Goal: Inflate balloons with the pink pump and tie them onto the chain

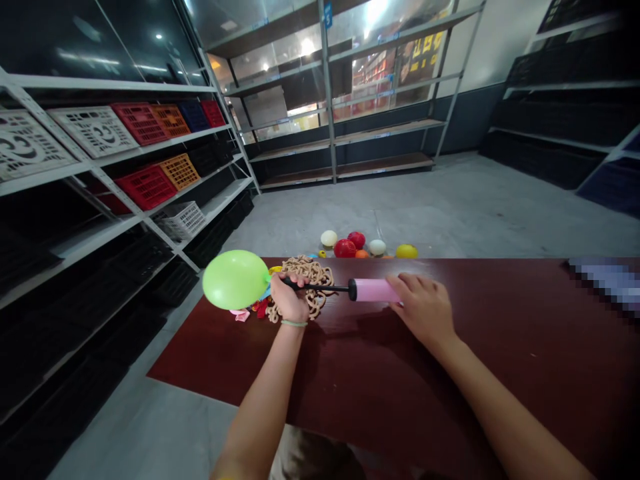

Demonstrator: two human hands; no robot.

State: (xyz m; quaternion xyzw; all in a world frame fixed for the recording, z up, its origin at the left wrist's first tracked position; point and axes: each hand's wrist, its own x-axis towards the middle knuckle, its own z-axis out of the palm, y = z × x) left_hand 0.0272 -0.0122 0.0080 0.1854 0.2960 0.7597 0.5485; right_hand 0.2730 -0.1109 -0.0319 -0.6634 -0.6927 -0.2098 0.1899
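Both bare forearms reach forward. The left hand (pixel 290 301) is clenched in a fist, knuckles up. The right hand (pixel 423 308) lies palm down, fingers curled closed, apart from the left

Green balloon (pixel 235 279) is sitting round and full on the tip of the pump (pixel 373 290); pink barrel is lying level, black rod drawn out.
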